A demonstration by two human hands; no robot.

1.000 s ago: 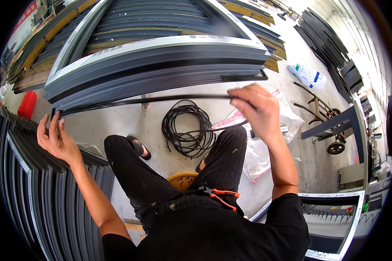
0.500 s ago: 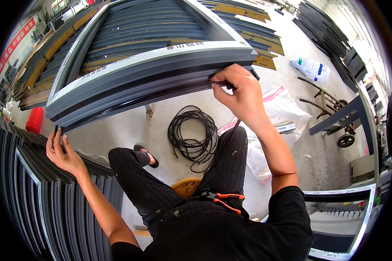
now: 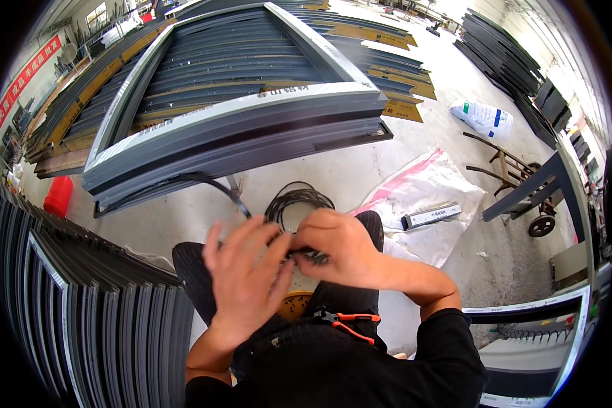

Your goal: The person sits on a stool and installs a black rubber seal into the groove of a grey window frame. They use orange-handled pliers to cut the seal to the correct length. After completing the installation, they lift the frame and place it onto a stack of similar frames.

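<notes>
2 hands, left hand [image 3: 248,272] and right hand [image 3: 336,248], pinch black rubber strip [image 3: 217,187]; strip part-seated in grey frame [image 3: 238,132]; coil [image 3: 299,200] left on floor.

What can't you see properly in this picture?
Head view:
- The black rubber strip: its end vanishes between the left hand and right hand, so each grip is unclear.
- The cable coil: its lower part is covered by both hands.
- The orange-handled tool: its tip is tucked out of sight at the waist.
- The yellow stool: mostly hidden under the legs.
</notes>
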